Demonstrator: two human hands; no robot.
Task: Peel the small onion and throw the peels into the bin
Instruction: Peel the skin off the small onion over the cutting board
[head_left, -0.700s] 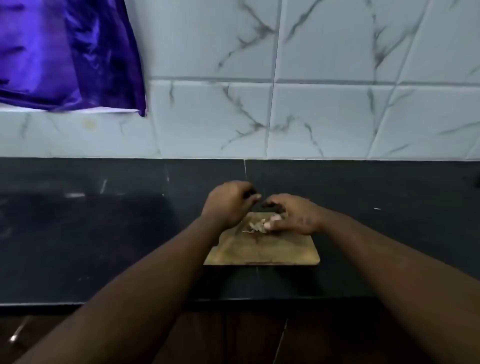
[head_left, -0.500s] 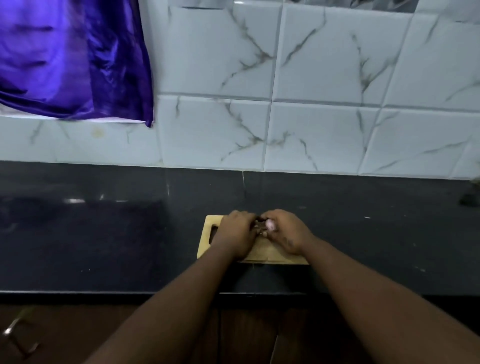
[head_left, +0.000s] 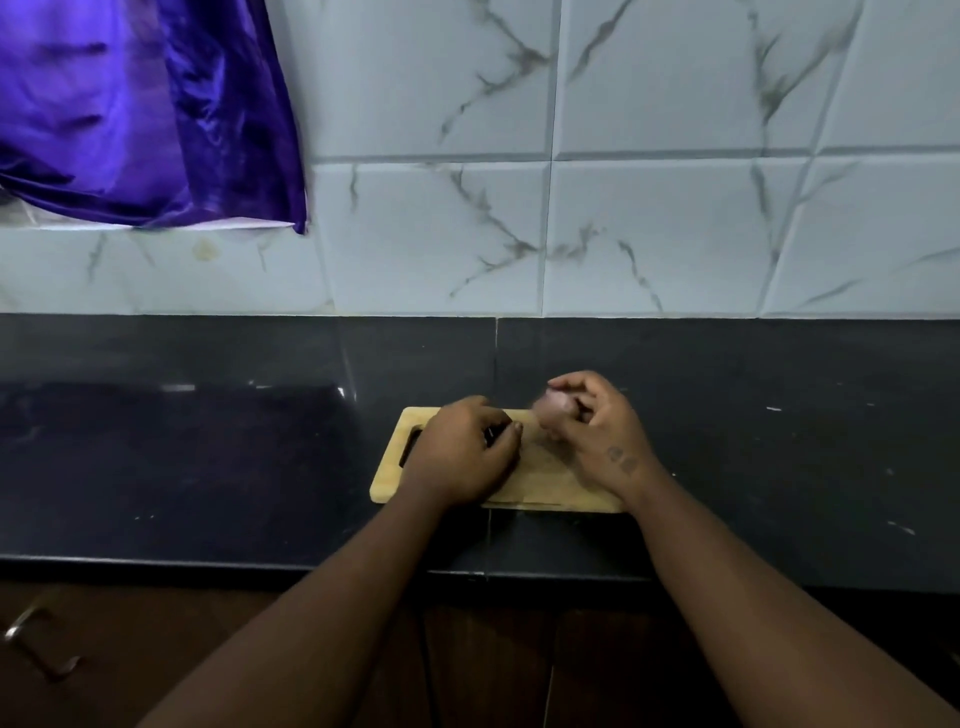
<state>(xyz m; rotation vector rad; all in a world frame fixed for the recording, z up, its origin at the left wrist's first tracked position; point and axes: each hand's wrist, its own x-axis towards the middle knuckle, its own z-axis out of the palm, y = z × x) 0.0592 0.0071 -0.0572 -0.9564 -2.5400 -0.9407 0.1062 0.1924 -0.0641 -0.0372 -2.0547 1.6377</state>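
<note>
A small pinkish onion (head_left: 557, 403), blurred, is held in the fingers of my right hand (head_left: 597, 431) above the far right part of a light wooden cutting board (head_left: 540, 480). My left hand (head_left: 465, 453) rests curled on the board's left half, fingers closed around something dark and small that I cannot make out. The peels and the bin are not visible.
The board lies on a black stone counter (head_left: 208, 457) near its front edge. White marble-look tiles (head_left: 649, 234) form the back wall. A purple cloth (head_left: 135, 109) hangs at upper left. A metal cupboard handle (head_left: 31, 639) shows below the counter at lower left.
The view has tilted and closed in. My hands, touching before over the board, have parted; the right hand has lifted the onion up and to the right, the left stays on the board.
</note>
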